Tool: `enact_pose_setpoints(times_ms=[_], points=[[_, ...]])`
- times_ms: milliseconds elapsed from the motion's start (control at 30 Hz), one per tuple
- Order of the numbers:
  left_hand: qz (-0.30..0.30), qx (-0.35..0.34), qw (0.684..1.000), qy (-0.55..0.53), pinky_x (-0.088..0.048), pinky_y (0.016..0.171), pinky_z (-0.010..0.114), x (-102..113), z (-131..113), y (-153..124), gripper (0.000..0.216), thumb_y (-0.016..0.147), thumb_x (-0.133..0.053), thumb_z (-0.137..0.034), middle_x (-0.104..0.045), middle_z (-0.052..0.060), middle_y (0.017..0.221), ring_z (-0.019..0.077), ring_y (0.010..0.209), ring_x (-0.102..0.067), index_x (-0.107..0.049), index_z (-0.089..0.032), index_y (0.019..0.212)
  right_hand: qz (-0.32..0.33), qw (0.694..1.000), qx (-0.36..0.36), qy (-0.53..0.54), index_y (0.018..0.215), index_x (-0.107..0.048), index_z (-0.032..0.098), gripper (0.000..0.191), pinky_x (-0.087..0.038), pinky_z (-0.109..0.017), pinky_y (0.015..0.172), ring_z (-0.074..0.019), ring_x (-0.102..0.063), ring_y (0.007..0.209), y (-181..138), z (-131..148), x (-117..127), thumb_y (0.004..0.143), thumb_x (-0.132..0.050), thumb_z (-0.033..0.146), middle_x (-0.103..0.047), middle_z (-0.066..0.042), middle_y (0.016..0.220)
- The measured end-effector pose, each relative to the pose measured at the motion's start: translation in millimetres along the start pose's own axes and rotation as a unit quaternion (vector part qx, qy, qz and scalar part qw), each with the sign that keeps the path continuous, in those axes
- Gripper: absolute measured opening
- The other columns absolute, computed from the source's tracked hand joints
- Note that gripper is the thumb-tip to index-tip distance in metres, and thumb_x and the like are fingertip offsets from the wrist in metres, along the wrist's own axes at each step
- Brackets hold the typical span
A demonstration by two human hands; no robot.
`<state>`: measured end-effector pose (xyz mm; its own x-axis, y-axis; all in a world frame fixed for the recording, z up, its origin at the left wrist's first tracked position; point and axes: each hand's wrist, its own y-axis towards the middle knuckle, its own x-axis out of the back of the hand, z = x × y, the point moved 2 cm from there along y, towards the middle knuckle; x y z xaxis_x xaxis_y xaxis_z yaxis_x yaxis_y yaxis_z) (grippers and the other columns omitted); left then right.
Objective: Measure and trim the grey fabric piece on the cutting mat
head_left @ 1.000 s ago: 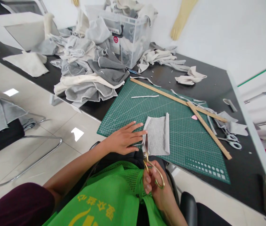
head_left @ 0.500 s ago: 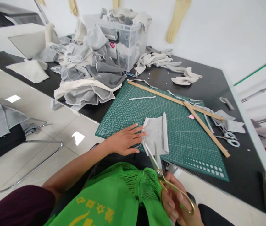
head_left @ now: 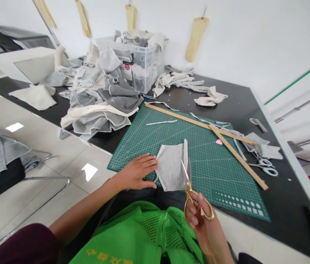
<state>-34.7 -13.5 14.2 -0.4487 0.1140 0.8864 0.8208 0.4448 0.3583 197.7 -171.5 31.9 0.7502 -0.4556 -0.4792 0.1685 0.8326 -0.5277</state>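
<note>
A piece of grey fabric (head_left: 170,167) lies near the front edge of the green cutting mat (head_left: 144,141), with a narrow strip along its right side. My left hand (head_left: 139,171) rests flat on the mat with its fingers spread, the tips at the fabric's left edge. In my right hand (head_left: 200,216) are gold-handled scissors (head_left: 187,185), my fingers through the loops. Their blades point away from me at the fabric's right side, one over the cloth and beside the strip; the other blade is mostly hidden.
Two wooden rulers (head_left: 237,156) cross on the mat's right, near white-handled scissors (head_left: 269,168) and fabric scraps. At the left a heap of grey and cream cloth (head_left: 97,106) stands before a clear plastic bin (head_left: 144,69). Yellow gloves (head_left: 196,38) hang on the wall.
The scissors have moved forward from the fabric's near edge to its right side, their blades closer together. The fabric has turned slightly, and my left hand stays at its left edge. The camera view has shifted.
</note>
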Motion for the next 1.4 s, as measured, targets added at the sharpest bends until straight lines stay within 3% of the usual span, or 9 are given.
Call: enact_pose_setpoints(times_ms=[100, 267, 433, 600, 733, 933, 1033, 1200, 1400], points=[[-0.01, 0.024, 1.0, -0.017, -0.034, 0.122, 0.049, 0.6, 0.6, 3.3, 0.07, 0.085, -0.071, -0.064, -0.062, 0.011, 0.14, 0.0276, 0.135, -0.054, -0.056, -0.019, 0.136, -0.001, 1.0, 0.006, -0.008, 0.085, -0.061, 0.021, 0.037, -0.031, -0.021, 0.042, -0.0075, -0.037, 0.047, 1.0, -1.6, -0.4, 0.083, -0.077, 0.055, -0.045, 0.005, 0.065], [-0.019, 0.069, 0.997, -0.031, -0.043, 0.109, 0.044, 3.0, -0.2, 14.7, 0.03, 0.094, -0.068, -0.041, -0.067, 0.008, 0.127, 0.0252, 0.127, -0.056, -0.064, -0.022, 0.117, 0.006, 1.0, 0.004, -0.001, 0.084, -0.058, 0.021, 0.041, -0.032, -0.021, 0.044, -0.0074, -0.038, 0.048, 7.5, -1.8, 4.0, 0.082, -0.078, 0.056, -0.046, 0.005, 0.066], [0.005, 0.057, 0.998, -0.032, -0.046, 0.097, 0.039, 9.7, 7.2, 30.8, 0.012, 0.097, -0.063, -0.032, -0.07, 0.004, 0.108, 0.0217, 0.11, -0.059, -0.066, -0.021, 0.097, 0.011, 1.0, 0.013, -0.015, 0.084, -0.057, 0.021, 0.04, -0.031, -0.021, 0.044, -0.0076, -0.039, 0.048, 8.7, 3.5, 3.4, 0.082, -0.078, 0.056, -0.048, 0.005, 0.064], [0.038, 0.005, 0.996, -0.082, -0.046, 0.095, 0.035, 20.8, 23.9, 42.2, 0.013, 0.099, -0.056, -0.023, -0.071, 0.003, 0.103, 0.0186, 0.104, -0.06, -0.069, -0.022, 0.096, 0.009, 1.0, 0.02, -0.017, 0.082, -0.057, 0.021, 0.041, -0.031, -0.02, 0.044, -0.0069, -0.038, 0.047, 10.2, 6.8, 1.6, 0.082, -0.077, 0.057, -0.047, 0.005, 0.064], [0.047, -0.015, 0.997, -0.066, -0.046, 0.099, 0.038, 22.7, 24.0, 36.5, 0.012, 0.095, -0.058, -0.021, -0.071, 0.004, 0.117, 0.0211, 0.113, -0.059, -0.07, -0.023, 0.098, 0.002, 0.999, 0.035, -0.02, 0.084, -0.058, 0.021, 0.04, -0.03, -0.02, 0.045, -0.0072, -0.04, 0.047, 13.2, 5.2, 3.1, 0.082, -0.079, 0.055, -0.05, 0.005, 0.065], [0.051, 0.022, 0.998, 0.015, -0.041, 0.111, 0.048, 12.0, 3.1, 5.5, 0.033, 0.099, -0.053, -0.026, -0.062, 0.007, 0.141, 0.0256, 0.133, -0.051, -0.062, -0.022, 0.131, -0.001, 1.0, 0.027, 0.008, 0.088, -0.06, 0.02, 0.038, -0.03, -0.019, 0.044, -0.0068, -0.039, 0.047, 13.6, 2.3, 9.5, 0.084, -0.078, 0.052, -0.048, 0.005, 0.065], [0.036, 0.037, 0.998, 0.022, -0.038, 0.116, 0.048, 7.1, -4.3, -4.1, 0.038, 0.101, -0.05, -0.027, -0.058, 0.007, 0.146, 0.0254, 0.141, -0.046, -0.058, -0.022, 0.138, 0.007, 1.0, 0.025, 0.005, 0.085, -0.06, 0.019, 0.035, -0.031, -0.02, 0.043, -0.0069, -0.039, 0.048, 12.2, 2.9, 13.9, 0.086, -0.077, 0.049, -0.048, 0.005, 0.066], [0.001, 0.055, 0.998, 0.006, -0.039, 0.115, 0.049, 4.7, -5.8, -5.3, 0.036, 0.1, -0.052, -0.027, -0.062, 0.008, 0.141, 0.0253, 0.138, -0.05, -0.059, -0.022, 0.135, 0.0, 1.0, 0.028, -0.005, 0.086, -0.06, 0.019, 0.035, -0.032, -0.019, 0.042, -0.007, -0.04, 0.048, 7.6, 5.2, 18.8, 0.085, -0.078, 0.049, -0.049, 0.004, 0.066], [0.001, 0.036, 0.999, 0.006, -0.041, 0.113, 0.048, 6.0, -7.4, -5.7, 0.031, 0.1, -0.053, -0.025, -0.065, 0.005, 0.137, 0.0248, 0.137, -0.05, -0.064, -0.022, 0.129, 0.003, 0.999, 0.039, -0.022, 0.083, -0.057, 0.019, 0.037, -0.032, -0.018, 0.041, -0.0067, -0.04, 0.047, 0.1, 9.4, 25.5, 0.085, -0.078, 0.05, -0.048, 0.005, 0.065]])
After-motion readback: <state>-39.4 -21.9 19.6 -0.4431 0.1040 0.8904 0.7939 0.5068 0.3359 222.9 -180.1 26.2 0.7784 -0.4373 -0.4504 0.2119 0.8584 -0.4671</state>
